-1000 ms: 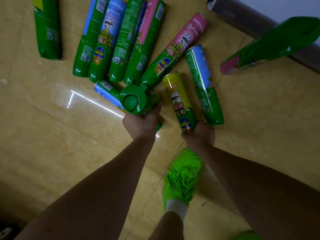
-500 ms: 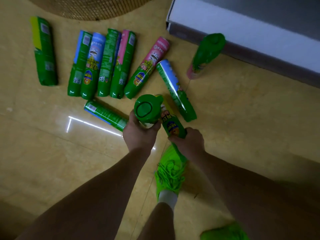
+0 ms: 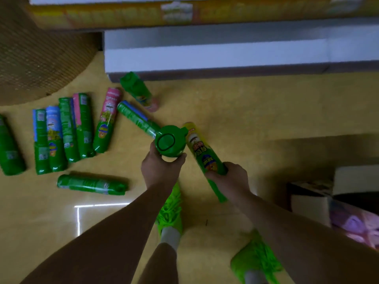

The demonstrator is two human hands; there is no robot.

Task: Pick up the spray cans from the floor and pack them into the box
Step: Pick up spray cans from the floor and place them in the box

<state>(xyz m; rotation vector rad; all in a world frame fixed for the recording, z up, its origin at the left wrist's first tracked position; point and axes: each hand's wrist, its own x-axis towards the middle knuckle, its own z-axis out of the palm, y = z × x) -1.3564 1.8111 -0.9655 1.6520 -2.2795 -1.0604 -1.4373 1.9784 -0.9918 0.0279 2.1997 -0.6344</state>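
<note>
While carrying one green-capped can in the left hand and a yellow can in the right hand, both grips clamped, left nine-odd cans on the floor at nine o'clock, box at three o'clock.

I can see only the round green cap of the can my left hand holds; its body is hidden behind the cap and my fingers. The base of the yellow-and-green spray can disappears inside my right hand. The green can at the far left is cut off by the frame edge. The open cardboard box on the right is cropped, its contents (something pinkish) too blurred to name. Label print on the floor cans is unreadable.
</note>
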